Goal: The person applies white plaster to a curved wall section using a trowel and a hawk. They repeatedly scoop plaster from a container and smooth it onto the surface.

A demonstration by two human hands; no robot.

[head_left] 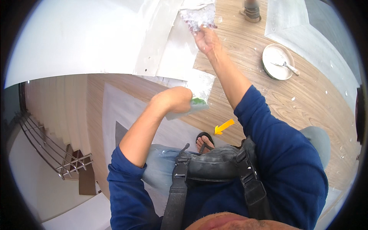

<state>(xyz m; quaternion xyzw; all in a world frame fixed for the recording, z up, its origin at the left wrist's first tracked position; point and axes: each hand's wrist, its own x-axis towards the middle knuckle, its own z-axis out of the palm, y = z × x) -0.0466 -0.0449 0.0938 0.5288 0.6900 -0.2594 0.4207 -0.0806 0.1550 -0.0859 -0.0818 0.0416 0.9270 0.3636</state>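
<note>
Wood-grain floor point(306, 99) lies below. Nearest, the left hand point(174, 100) has its fingers wrapped around a plaster-caked hawk board point(199, 90). Farther up, the right hand point(207, 38) pinches a plaster-smeared trowel point(197, 17) against the white wall point(96, 34). A plaster bowl point(278, 61) sits on the floor beyond.

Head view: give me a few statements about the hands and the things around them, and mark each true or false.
1. The right hand presses a putty knife smeared with plaster against the white wall. True.
2. The left hand is empty. False: it holds a flat board loaded with white plaster.
3. A white bowl with a trowel in it sits on the wooden floor. True.
4. The bowl rests on the staircase. False: the staircase is at lower left, far from the bowl.
5. The person wears closed boots. False: a sandal shows.
</note>
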